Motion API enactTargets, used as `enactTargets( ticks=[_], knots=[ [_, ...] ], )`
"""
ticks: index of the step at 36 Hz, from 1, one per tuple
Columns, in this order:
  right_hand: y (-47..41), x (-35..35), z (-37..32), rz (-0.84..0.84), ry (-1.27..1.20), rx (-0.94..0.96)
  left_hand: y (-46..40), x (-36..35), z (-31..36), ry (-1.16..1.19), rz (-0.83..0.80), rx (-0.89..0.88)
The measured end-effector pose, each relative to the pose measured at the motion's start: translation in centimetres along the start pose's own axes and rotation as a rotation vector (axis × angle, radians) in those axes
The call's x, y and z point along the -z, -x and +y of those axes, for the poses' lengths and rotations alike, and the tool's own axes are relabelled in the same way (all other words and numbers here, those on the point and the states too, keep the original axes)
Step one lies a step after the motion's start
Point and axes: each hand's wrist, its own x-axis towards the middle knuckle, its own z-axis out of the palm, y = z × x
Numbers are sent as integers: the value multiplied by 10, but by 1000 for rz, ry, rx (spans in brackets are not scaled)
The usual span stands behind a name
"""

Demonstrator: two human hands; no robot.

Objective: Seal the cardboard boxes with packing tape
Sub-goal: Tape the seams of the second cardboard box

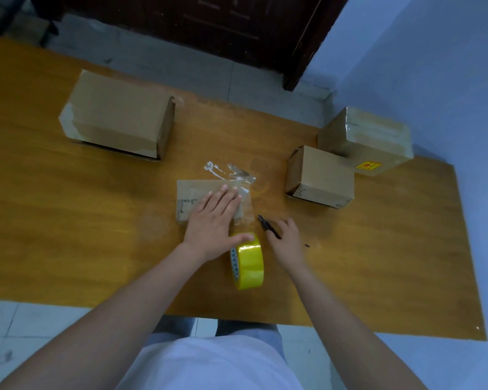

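Left hand (pixel 214 218) flat on small box (pixel 193 197), right hand (pixel 286 237) gripping black tool (pixel 268 226), box printing unreadable

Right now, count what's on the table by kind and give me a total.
Boxes: 4 — large, small under the left hand, small, taped
Tape rolls: 1
Cutting tools: 1, in the right hand
Loose tape scraps: 1
Total: 7
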Motion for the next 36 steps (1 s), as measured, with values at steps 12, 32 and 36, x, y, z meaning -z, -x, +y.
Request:
enactTargets(
  ticks=[12, 32, 36],
  knots=[
    [6, -4, -38, -468, -594, -233, -1, 6, 3, 131, 56, 21],
    [50, 3, -30, -213, -714, -269, -8, -10, -2, -9, 253, -25],
    [53, -7, -26, -158, -724, -284, -8, -15, -6, -20, 270, -54]
  ],
)
